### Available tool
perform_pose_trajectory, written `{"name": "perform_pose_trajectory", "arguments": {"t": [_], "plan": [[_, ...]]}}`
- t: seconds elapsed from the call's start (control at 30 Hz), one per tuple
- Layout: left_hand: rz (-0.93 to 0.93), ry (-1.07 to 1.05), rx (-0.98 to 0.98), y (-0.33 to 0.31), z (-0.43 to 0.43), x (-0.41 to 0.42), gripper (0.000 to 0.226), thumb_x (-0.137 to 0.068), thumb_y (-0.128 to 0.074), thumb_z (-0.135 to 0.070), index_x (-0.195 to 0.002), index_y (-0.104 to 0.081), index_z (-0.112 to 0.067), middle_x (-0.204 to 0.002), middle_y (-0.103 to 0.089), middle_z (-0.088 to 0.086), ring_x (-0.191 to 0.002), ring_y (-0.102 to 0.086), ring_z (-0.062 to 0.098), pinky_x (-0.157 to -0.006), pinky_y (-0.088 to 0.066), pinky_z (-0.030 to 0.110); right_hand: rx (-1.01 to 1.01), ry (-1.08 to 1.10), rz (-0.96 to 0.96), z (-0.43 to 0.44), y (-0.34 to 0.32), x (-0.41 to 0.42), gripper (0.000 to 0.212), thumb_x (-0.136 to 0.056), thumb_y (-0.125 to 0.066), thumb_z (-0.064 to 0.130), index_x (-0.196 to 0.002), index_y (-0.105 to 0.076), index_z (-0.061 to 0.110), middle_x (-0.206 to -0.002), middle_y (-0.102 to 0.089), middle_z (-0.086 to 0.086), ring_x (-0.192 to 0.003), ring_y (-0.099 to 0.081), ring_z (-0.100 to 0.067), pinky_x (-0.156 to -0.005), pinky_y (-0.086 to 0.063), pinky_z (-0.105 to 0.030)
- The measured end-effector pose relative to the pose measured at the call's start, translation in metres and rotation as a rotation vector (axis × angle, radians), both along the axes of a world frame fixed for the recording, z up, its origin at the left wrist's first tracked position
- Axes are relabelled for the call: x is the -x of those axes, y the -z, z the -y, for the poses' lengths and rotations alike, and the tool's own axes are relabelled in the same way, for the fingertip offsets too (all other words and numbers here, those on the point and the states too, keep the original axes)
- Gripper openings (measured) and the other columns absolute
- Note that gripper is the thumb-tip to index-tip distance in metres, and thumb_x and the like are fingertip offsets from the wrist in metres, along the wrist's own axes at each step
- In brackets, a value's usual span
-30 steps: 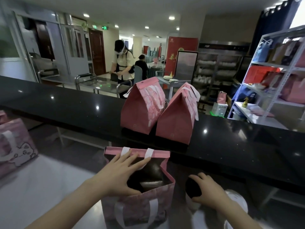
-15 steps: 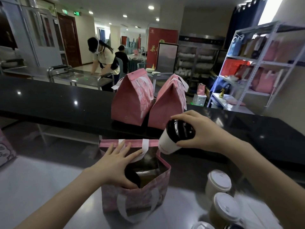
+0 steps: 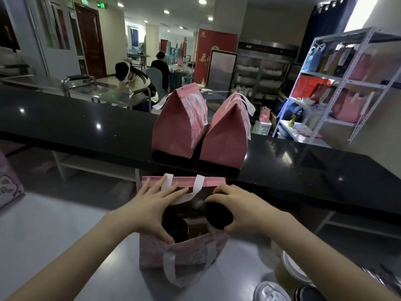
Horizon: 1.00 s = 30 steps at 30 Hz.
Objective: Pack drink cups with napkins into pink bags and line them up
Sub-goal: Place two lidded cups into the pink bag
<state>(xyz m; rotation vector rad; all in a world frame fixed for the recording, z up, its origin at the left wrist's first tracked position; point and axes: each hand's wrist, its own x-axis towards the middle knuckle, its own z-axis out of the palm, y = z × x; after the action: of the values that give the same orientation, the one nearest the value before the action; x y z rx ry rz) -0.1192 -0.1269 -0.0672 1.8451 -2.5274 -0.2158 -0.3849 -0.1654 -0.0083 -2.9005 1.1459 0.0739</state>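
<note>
Far left of the open pink bag (image 3: pixel 184 250), a cat bag (image 3: pixel 8 187) sits at the edge of the grey bench (image 3: pixel 65 235). The left hand (image 3: pixel 149 205) lies over the open pink bag's left side. Its fingers (image 3: pixel 156 192) are straight and spread flat on the back rim, and the thumb is down at the near rim, so the mouth is held wide. Inside the open pink bag, on its left side, the first cup (image 3: pixel 174 228) stands with a dark lid. On its right side, the right hand (image 3: pixel 243 208) has its fingers curled round the second cup (image 3: pixel 218 215), which is at the mouth and partly in. Behind the open pink bag, two closed pink bags (image 3: pixel 180 124) stand touching on the black bench (image 3: pixel 86 127). Near its right, spare cups (image 3: pixel 290 266) wait. I see no napkin.

I think the second cup could bump the first cup or catch on the white handle (image 3: pixel 198 183). Then it might tip and spill. The open pink bag looks soft, so it could fold shut if the left hand lifts
</note>
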Motion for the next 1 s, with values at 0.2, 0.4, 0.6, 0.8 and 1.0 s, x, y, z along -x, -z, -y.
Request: {"name": "perform_pose_trajectory", "arguments": {"t": [0.2,0.4,0.6,0.8,1.0], "plan": [[0.029,0.002,0.018,0.005,-0.014,0.014,0.132,-0.045,-0.062,-0.086,-0.132,0.034,-0.058,-0.158,0.025,-0.011,-0.129,0.049,0.016,-0.103,0.031,0.041,0.023,-0.04,0.006,-0.002,0.004,-0.012,0.079,-0.069,-0.077,0.032,-0.137,-0.039,0.04,-0.135,-0.039,0.011,-0.122,-0.039,-0.014,-0.078,-0.045,-0.027],[0.089,-0.01,0.091,0.009,-0.021,0.027,0.135,-0.046,-0.06,-0.087,-0.133,0.038,-0.052,-0.159,0.024,-0.003,-0.135,0.042,0.024,-0.106,0.029,0.046,-0.115,0.034,-0.028,0.002,-0.008,-0.035,0.078,-0.064,-0.079,0.03,-0.134,-0.045,0.039,-0.124,-0.047,0.008,-0.109,-0.051,-0.016,-0.081,-0.052,-0.036],[0.095,-0.056,0.116,0.011,-0.019,0.023,0.132,-0.046,-0.055,-0.087,-0.136,0.034,-0.05,-0.16,0.019,-0.004,-0.137,0.04,0.023,-0.105,0.029,0.047,-0.202,0.022,-0.063,-0.001,0.003,-0.046,0.08,-0.061,-0.083,0.035,-0.132,-0.046,0.036,-0.121,-0.047,0.007,-0.107,-0.05,-0.017,-0.081,-0.051,-0.033],[0.095,-0.056,0.081,0.011,-0.016,0.02,0.126,-0.053,-0.063,-0.084,-0.133,0.031,-0.059,-0.158,0.026,-0.002,-0.133,0.046,0.025,-0.103,0.031,0.051,-0.056,0.091,-0.132,0.006,0.04,-0.028,0.075,-0.069,-0.079,0.032,-0.131,-0.037,0.031,-0.122,-0.041,-0.001,-0.109,-0.044,-0.024,-0.073,-0.043,-0.031],[0.108,-0.019,0.087,0.013,-0.022,0.027,0.128,-0.051,-0.063,-0.084,-0.131,0.034,-0.06,-0.157,0.029,0.003,-0.131,0.047,0.027,-0.105,0.03,0.054,-0.067,0.156,-0.063,0.009,0.059,-0.024,0.083,-0.067,-0.081,0.033,-0.134,-0.033,0.03,-0.126,-0.039,0.0,-0.112,-0.042,-0.022,-0.081,-0.05,-0.035]]}}
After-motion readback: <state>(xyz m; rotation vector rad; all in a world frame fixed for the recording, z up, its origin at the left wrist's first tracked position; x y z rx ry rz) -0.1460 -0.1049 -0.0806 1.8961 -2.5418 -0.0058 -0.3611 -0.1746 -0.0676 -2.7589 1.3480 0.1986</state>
